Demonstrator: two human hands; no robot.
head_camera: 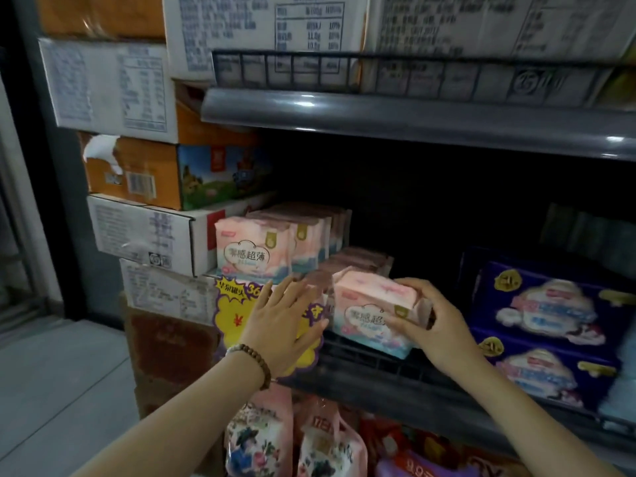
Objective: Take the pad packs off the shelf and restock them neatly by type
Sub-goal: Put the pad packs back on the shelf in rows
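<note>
At the middle shelf (378,366), seen through the head camera, I watch the right hand (437,325) grip a pink pad pack (370,313) by its end, upright at the front rail beside the matching pink packs (254,251), apparently to keep types together. The left hand (285,325), fingers straight, seems to steady that row, with the purple packs (547,315) well apart.

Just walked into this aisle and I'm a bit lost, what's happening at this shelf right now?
A person is restocking pad packs. Their right hand grips a pink pad pack at the front edge of the shelf. The left hand is open beside it, fingers straight, in front of a yellow price tag. A row of matching pink packs stands behind on the left, and purple packs sit on the right.
</note>
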